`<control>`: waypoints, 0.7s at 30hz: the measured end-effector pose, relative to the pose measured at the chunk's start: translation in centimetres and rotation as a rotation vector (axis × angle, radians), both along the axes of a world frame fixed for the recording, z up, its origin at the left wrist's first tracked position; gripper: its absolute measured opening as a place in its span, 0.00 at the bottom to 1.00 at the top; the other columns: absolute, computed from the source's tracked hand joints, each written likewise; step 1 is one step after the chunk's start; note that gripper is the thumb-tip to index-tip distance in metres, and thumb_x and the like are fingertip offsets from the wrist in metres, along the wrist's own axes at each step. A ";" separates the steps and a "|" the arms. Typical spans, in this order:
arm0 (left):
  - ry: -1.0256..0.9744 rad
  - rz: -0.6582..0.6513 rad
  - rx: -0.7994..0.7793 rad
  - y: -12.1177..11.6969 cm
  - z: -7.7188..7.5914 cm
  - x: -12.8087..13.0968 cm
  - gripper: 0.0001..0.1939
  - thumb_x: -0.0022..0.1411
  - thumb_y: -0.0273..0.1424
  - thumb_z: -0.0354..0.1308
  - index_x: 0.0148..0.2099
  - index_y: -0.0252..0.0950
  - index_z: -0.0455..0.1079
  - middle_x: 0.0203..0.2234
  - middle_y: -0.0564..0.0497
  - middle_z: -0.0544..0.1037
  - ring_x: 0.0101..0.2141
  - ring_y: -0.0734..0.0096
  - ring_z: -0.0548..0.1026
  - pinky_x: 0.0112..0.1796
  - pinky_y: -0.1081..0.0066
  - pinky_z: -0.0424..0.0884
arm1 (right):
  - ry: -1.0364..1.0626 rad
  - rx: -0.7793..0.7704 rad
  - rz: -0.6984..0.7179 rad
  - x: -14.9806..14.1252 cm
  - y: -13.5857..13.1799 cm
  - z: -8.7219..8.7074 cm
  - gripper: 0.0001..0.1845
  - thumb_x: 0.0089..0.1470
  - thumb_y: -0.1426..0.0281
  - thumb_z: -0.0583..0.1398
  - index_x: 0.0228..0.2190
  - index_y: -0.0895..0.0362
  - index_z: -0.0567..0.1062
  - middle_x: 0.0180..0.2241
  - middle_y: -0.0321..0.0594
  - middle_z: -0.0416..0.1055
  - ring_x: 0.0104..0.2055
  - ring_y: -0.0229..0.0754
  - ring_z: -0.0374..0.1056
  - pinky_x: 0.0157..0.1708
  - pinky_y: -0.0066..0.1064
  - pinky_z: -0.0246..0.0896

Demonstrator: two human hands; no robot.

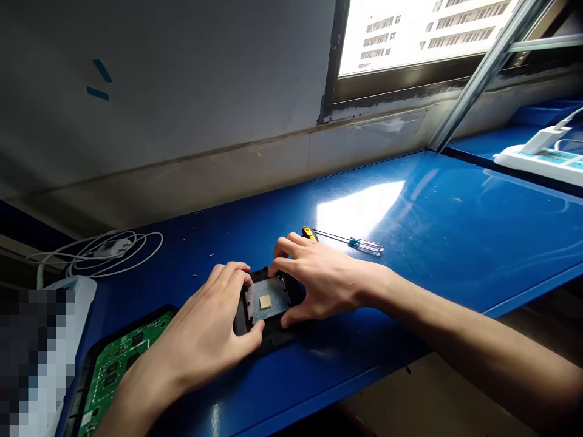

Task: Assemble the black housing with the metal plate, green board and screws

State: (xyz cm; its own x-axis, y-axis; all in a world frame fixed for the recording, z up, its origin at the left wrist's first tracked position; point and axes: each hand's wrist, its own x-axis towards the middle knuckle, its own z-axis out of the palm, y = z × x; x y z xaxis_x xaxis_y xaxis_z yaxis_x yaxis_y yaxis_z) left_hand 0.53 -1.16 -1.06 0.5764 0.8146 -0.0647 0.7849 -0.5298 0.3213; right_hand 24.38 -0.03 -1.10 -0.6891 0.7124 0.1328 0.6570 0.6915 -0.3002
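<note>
A black plastic housing (pixel 277 341) lies on the blue table, with a grey metal plate (pixel 279 294) set in it. On the plate sits a small square yellowish pad (pixel 265 302). My left hand (pixel 207 325) grips the housing's left side, thumb at the near edge and fingers at the far edge, close to the plate. From the right, my right hand (pixel 321 276) holds the other side the same way, its fingers bent over the far edge. A green circuit board (pixel 112 364) in a black frame lies by my left forearm, which partly covers it.
Beyond my right hand lie a screwdriver with a clear handle (pixel 367 246) and a yellow-and-black handle (pixel 310 233). Tiny screws (pixel 195 276) are scattered left. A white cable (pixel 157 246) coils at the back left. A power strip (pixel 542 159) and a metal post (pixel 473 91) stand right.
</note>
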 end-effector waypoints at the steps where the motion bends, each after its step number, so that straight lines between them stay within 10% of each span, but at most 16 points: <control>1: 0.003 0.000 0.002 0.0 0.0 0.0 0.12 0.61 0.38 0.58 0.45 0.41 0.65 0.53 0.43 0.70 0.52 0.48 0.72 0.48 0.49 0.76 | -0.005 -0.005 -0.002 -0.1 0.0 -0.1 0.28 0.46 0.51 0.72 0.42 0.58 0.79 0.45 0.47 0.70 0.45 0.51 0.65 0.40 0.41 0.67; 21: -0.068 -0.034 0.209 0.3 0.2 0.0 0.14 0.56 0.34 0.61 0.45 0.40 0.67 0.51 0.43 0.73 0.52 0.49 0.72 0.49 0.53 0.76 | 0.164 0.108 0.019 -0.4 0.6 -0.9 0.26 0.44 0.58 0.71 0.42 0.60 0.78 0.41 0.46 0.72 0.41 0.47 0.64 0.41 0.40 0.67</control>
State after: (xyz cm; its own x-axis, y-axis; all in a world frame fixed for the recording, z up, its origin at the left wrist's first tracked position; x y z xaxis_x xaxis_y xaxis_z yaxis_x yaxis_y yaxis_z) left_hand 0.58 -0.88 -0.86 0.6013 0.7860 0.1436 0.7455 -0.6166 0.2531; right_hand 23.98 0.53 -1.99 -0.6650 0.6752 0.3191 0.5920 0.7371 -0.3259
